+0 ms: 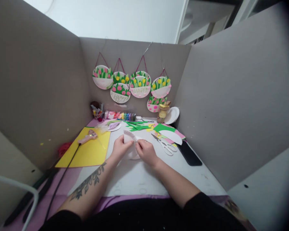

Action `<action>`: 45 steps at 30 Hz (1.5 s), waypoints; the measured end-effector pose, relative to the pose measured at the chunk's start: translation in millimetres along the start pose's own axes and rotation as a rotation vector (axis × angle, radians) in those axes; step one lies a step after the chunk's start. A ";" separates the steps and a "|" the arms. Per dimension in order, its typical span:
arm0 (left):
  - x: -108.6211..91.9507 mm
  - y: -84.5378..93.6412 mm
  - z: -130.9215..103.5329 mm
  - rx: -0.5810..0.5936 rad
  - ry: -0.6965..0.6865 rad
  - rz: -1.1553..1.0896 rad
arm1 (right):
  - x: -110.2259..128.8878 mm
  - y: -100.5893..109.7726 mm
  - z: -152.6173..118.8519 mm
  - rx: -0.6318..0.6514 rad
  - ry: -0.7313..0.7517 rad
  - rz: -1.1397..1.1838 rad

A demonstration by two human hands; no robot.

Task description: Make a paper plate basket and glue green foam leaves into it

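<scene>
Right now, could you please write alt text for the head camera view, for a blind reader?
A left hand and right hand hold a white ridged paper piece over a white work surface. Left of them, a glue gun lies on a yellow sheet; right, white-handled scissors. Behind, flower-decorated plates hang on a grey panel.

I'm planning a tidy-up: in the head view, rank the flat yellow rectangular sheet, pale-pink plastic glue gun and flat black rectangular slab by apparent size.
1. Yellow sheet
2. Black slab
3. Pale-pink glue gun, cord excluded
</scene>
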State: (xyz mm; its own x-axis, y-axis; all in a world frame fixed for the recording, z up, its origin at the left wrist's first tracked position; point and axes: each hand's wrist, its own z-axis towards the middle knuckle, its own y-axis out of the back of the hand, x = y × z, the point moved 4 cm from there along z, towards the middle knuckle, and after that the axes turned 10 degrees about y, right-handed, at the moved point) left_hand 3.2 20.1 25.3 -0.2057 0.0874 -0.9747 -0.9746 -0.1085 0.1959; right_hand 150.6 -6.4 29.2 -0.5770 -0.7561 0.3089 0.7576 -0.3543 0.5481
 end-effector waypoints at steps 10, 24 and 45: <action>-5.8 -1.8 -4.0 0.003 0.024 -0.062 | -12.5 0.9 1.0 -0.017 -0.261 0.237; -3.7 -3.9 -3.6 0.009 -0.002 -0.091 | -12.4 6.9 4.0 -0.075 -0.261 0.303; -5.4 -6.4 -6.0 0.001 -0.011 -0.165 | -16.1 7.7 4.1 -0.082 -0.332 0.407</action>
State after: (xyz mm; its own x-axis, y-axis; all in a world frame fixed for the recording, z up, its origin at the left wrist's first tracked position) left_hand 11.1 14.3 28.7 -0.0439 0.1148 -0.9924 -0.9953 -0.0907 0.0336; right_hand 164.5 5.3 31.6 -0.2866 -0.6311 0.7208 0.9542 -0.1203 0.2741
